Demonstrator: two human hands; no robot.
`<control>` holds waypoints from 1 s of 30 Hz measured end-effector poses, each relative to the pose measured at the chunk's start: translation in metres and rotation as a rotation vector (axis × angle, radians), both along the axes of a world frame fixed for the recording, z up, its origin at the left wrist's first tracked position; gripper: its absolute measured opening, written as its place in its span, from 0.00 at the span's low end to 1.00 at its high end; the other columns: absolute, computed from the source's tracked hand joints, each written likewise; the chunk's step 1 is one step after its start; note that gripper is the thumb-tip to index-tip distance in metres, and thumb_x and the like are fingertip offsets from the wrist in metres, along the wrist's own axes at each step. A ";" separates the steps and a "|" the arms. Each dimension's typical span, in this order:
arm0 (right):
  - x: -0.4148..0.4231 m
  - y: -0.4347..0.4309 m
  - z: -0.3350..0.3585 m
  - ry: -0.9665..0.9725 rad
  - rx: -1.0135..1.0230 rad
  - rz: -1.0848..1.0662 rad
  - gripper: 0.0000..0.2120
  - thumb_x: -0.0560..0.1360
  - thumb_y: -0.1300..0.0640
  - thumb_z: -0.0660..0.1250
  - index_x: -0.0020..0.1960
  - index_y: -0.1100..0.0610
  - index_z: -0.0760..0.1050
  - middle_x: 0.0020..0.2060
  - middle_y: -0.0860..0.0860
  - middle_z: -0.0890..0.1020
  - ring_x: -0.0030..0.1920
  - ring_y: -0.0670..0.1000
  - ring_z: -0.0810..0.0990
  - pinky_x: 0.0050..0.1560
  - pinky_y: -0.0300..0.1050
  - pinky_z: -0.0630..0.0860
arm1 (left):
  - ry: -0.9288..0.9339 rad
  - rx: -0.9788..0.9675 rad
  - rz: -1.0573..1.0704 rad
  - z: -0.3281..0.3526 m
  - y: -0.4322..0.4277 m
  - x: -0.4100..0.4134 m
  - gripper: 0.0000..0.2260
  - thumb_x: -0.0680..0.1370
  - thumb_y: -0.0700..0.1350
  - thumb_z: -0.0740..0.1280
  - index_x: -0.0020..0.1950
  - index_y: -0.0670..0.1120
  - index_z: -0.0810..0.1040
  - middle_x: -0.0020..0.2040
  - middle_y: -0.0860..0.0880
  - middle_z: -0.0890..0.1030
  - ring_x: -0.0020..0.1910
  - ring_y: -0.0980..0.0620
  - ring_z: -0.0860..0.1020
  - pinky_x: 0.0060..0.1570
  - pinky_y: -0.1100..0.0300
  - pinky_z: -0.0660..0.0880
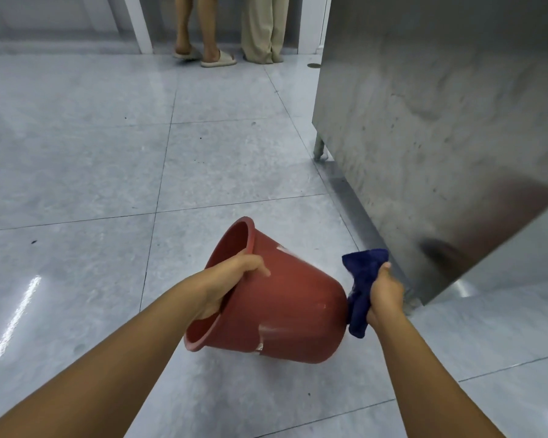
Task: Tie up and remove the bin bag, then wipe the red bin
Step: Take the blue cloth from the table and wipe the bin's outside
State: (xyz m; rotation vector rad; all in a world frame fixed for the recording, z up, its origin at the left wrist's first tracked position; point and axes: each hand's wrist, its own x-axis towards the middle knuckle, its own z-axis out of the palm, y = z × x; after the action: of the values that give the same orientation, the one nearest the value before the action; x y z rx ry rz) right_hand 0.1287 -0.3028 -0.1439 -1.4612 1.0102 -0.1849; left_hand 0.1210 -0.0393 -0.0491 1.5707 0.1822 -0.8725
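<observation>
The left hand [234,279] grips the rim of the red bin [276,308], thumb lying over the outer wall and the fingers [211,311] curled inside the mouth, clamped on the rolled lip. The bin is held on its side above the grey tiled floor [86,159], mouth toward the left, base toward the right; whether its lower wall touches the tiles I cannot tell. No bag shows in it, so the wiping stage appears under way. It is a tapered round tub of smooth, stiff plastic, glossy with pale sheen streaks that could be wet patches. One hand carries it, so it is probably light, and the thick rim looks the surest hold, since the slick wall offers little purchase. Pressed against the base is a dark blue cloth [363,289], soft, bunched and nappy, drooping below the right hand [386,292], whose fingers are closed round it. Just to the right stands a brushed-steel cabinet [440,128] on short legs.
</observation>
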 end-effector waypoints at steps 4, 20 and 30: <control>-0.014 0.019 0.047 -0.161 0.026 0.073 0.17 0.77 0.41 0.55 0.41 0.51 0.74 0.39 0.54 0.78 0.38 0.54 0.76 0.43 0.50 0.73 | 0.027 0.049 0.082 0.002 -0.004 0.005 0.28 0.68 0.68 0.65 0.55 0.49 0.81 0.52 0.45 0.85 0.53 0.44 0.82 0.58 0.48 0.75; -0.040 0.153 0.060 -0.363 -0.794 1.024 0.27 0.78 0.40 0.39 0.74 0.45 0.57 0.73 0.41 0.64 0.76 0.47 0.55 0.75 0.60 0.42 | -0.230 0.040 0.382 0.001 -0.011 0.007 0.30 0.74 0.70 0.48 0.36 0.51 0.80 0.33 0.50 0.84 0.38 0.54 0.80 0.46 0.60 0.73; 0.007 0.164 0.044 -0.295 -0.799 0.904 0.26 0.79 0.42 0.41 0.70 0.49 0.66 0.70 0.47 0.71 0.71 0.51 0.65 0.72 0.52 0.61 | -0.368 0.129 0.369 -0.012 -0.007 0.009 0.22 0.74 0.69 0.45 0.39 0.69 0.78 0.42 0.64 0.81 0.47 0.65 0.77 0.50 0.63 0.71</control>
State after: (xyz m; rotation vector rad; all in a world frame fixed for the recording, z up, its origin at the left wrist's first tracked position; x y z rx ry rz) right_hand 0.1358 -0.1393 -0.1003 -2.3859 -0.0731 -0.1361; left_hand 0.1296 -0.0467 -0.0606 1.7182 0.2567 -0.2818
